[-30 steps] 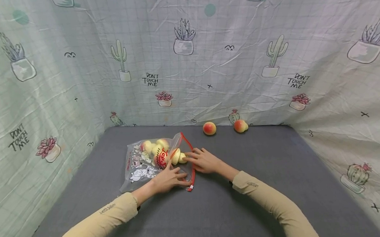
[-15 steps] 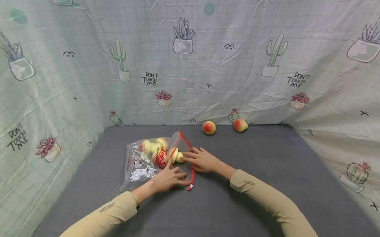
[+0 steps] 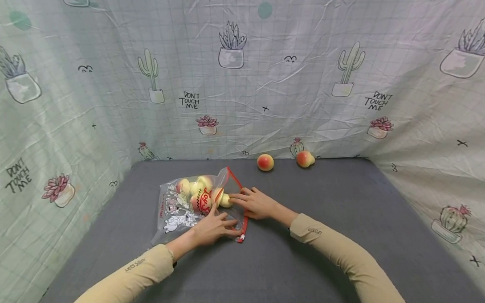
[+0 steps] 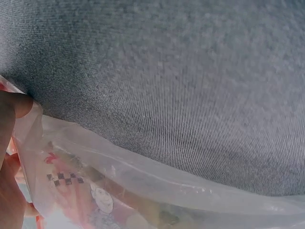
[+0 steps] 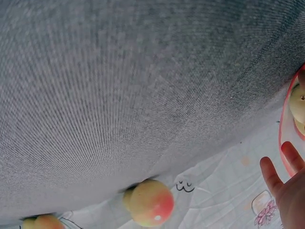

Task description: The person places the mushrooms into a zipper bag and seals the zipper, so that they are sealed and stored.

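A clear zip bag [image 3: 176, 211] with a red slider edge and printed cartoon figures lies on the grey table. Inside it are several yellow-and-red, pear-shaped fruits [image 3: 195, 187]. My left hand [image 3: 213, 226] holds the bag's near side by its mouth; the left wrist view has the thumb [image 4: 20, 104] over the plastic and fingers behind it. My right hand [image 3: 258, 203] reaches into the mouth, its fingertips against the yellow end of the outermost fruit [image 3: 225, 200]. Seen from the right wrist, two fingers [image 5: 271, 176] stretch out straight beside the red edge.
Two more fruits stand along the table's back edge: a rounded one [image 3: 265, 162] and, to its right, one with a smaller yellow lobe [image 3: 305, 159]. A cactus-print curtain [image 3: 232, 94] encloses the table [image 3: 311, 274] at the back and sides.
My right hand has moved slightly left, and the outermost fruit has slid a little deeper into the bag. My left hand stays at the bag's mouth. The head view has shifted slightly.
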Demonstrator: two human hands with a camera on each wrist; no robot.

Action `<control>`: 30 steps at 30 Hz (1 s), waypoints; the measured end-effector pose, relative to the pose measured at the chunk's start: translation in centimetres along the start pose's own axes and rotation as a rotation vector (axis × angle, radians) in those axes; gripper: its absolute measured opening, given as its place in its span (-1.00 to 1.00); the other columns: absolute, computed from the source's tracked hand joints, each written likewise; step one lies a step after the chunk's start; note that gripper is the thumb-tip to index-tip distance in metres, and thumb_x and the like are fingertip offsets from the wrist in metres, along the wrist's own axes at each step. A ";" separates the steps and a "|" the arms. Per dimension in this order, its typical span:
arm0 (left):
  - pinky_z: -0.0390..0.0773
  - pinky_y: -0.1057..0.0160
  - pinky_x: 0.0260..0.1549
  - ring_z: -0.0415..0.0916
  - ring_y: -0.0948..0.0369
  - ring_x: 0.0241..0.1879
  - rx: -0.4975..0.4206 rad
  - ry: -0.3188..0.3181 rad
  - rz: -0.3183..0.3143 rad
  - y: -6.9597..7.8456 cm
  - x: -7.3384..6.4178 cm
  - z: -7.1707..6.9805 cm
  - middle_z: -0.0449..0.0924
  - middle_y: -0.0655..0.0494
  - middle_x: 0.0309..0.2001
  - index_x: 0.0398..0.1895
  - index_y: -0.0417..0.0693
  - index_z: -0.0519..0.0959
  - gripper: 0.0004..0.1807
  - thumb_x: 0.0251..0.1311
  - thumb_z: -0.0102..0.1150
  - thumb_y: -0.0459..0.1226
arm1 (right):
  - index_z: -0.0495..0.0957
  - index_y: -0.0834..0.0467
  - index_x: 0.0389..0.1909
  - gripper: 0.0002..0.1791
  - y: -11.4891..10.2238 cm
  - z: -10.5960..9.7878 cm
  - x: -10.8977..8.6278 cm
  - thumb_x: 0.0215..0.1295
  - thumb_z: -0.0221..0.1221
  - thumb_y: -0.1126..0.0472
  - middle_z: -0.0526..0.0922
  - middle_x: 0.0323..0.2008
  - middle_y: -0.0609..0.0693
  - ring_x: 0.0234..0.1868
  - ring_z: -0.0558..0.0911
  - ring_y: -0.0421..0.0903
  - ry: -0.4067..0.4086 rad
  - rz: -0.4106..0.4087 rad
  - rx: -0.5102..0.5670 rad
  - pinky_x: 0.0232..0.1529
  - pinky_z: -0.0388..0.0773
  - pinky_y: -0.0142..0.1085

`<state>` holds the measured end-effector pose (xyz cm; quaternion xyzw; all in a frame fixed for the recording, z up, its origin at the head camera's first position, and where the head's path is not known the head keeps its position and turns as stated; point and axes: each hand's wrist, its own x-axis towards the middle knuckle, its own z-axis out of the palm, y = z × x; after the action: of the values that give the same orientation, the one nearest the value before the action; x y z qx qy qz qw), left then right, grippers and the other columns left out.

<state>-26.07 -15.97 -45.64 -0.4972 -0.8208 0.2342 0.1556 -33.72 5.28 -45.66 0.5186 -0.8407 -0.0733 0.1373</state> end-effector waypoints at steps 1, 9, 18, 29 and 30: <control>0.23 -0.28 0.03 0.40 0.22 -0.02 -0.002 0.000 0.000 0.0 0.0 0.0 0.42 0.40 0.13 0.17 0.62 0.23 -0.50 0.15 -0.03 -0.07 | 0.17 -0.04 0.27 -0.32 0.0 0.0 0.0 0.11 0.16 0.00 0.23 0.29 -0.13 0.09 0.32 -0.07 -0.008 0.000 -0.003 -0.19 0.37 -0.18; 0.24 -0.29 0.00 0.41 0.18 -0.03 -0.029 0.035 0.001 -0.2 0.0 0.2 0.44 0.34 0.12 0.17 0.56 0.26 -0.51 0.13 -0.01 -0.03 | 0.11 -0.08 0.31 -0.26 -0.1 -0.3 0.2 0.10 0.16 -0.04 0.16 0.32 -0.15 0.08 0.32 -0.06 -0.048 0.004 -0.034 -0.18 0.36 -0.18; 0.21 -0.36 -0.04 0.44 0.14 -0.05 -0.049 0.100 0.004 -0.7 -0.4 0.5 0.48 0.29 0.08 0.17 0.48 0.30 -0.45 0.05 0.10 -0.01 | 0.07 -0.13 0.33 -0.21 -0.3 -0.9 0.9 0.06 0.17 -0.08 0.09 0.35 -0.21 0.09 0.33 -0.07 -0.110 -0.003 -0.106 -0.17 0.40 -0.18; 0.19 -0.35 -0.02 0.43 0.12 -0.02 -0.085 0.089 -0.009 -1.1 -0.8 0.0 0.49 0.24 0.07 0.16 0.44 0.32 -0.43 0.01 0.16 -0.06 | 0.03 -0.15 0.34 -0.16 -0.6 -1.2 1.6 0.03 0.20 -0.08 0.05 0.36 -0.22 0.13 0.32 -0.09 -0.130 -0.024 -0.220 -0.08 0.43 -0.13; 0.19 -0.35 -0.02 0.43 0.12 -0.02 -0.087 0.092 -0.011 -1.2 -0.8 0.0 0.49 0.24 0.07 0.16 0.44 0.33 -0.43 0.00 0.17 -0.06 | 0.02 -0.16 0.34 -0.16 -0.6 -1.2 1.6 0.03 0.20 -0.08 0.05 0.36 -0.23 0.14 0.32 -0.09 -0.130 -0.026 -0.231 -0.07 0.43 -0.13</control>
<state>-26.54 -17.15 -45.00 -0.5094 -0.8248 0.1743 0.1726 -33.56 3.59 -44.45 0.5043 -0.8270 -0.2050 0.1403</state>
